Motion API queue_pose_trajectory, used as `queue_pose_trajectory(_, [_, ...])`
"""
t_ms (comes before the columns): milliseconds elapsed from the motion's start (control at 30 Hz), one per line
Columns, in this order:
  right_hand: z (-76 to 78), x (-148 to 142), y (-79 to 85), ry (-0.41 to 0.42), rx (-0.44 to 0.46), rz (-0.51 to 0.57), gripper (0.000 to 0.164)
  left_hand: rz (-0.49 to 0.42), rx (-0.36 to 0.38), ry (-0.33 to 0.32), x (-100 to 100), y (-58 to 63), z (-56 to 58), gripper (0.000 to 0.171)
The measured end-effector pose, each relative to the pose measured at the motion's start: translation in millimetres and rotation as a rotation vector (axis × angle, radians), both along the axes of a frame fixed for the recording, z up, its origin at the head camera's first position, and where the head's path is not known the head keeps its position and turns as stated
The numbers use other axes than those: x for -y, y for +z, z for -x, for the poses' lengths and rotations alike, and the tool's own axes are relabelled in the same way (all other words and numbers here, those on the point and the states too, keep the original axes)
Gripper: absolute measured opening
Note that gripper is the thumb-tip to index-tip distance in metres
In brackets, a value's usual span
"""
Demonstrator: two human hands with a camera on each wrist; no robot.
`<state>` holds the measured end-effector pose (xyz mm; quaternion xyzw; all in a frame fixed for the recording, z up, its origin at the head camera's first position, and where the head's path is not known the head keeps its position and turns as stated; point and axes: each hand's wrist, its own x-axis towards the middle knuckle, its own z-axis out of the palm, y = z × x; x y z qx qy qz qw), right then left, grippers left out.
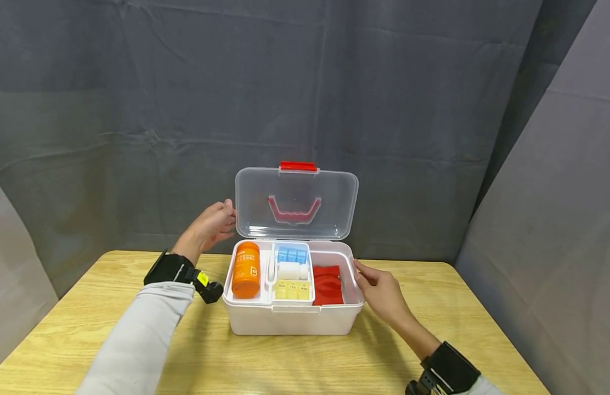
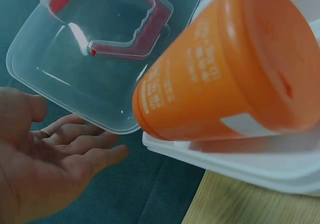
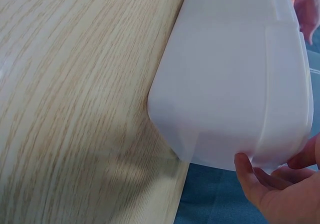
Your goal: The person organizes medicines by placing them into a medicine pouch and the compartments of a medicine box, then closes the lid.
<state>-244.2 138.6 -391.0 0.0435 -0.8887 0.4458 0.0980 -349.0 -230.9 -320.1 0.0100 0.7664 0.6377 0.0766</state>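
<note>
A white plastic box [image 1: 295, 321] stands on the table with its clear lid [image 1: 329, 192] raised at the back. An orange bottle [image 1: 246, 270] lies in the left part of a white inner tray. Beside it, a smaller compartment holds blue [image 1: 292, 255], white [image 1: 292, 271] and yellow [image 1: 292, 289] items. A red pouch [image 1: 327, 285] lies at the right inside the box. My left hand [image 1: 213, 224] is by the lid's left edge, fingers loosely extended; contact is unclear. At the box's right end, my right hand [image 1: 384, 291] holds the rim, thumb on top and fingers outside.
The wooden table [image 1: 295, 367] stretches out around the box. A dark grey cloth [image 1: 408, 137] hangs behind the table, and pale cloth panels [image 1: 547, 219] stand at both sides. The lid bears a red latch [image 1: 298, 166] and a red handle [image 1: 294, 214].
</note>
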Motion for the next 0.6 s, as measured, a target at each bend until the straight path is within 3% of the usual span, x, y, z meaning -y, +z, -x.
queue_pose_trajectory(133, [0.3,-0.9,-0.3,-0.004,-0.006,-0.005,0.041,0.000,0.010,-0.007,3.4,0.9,-0.7,0.059])
queue_pose_trajectory(367, [1.2,-0.4,-1.2,0.002,-0.011,0.008,0.041,0.063,-0.007,-0.090,11.8,4.6,-5.0,0.078])
queue_pose_trajectory(600, [2.5,1.4,-1.5,0.005,-0.017,0.001,0.041,0.134,0.016,-0.082,16.0,9.8,-10.2,0.088])
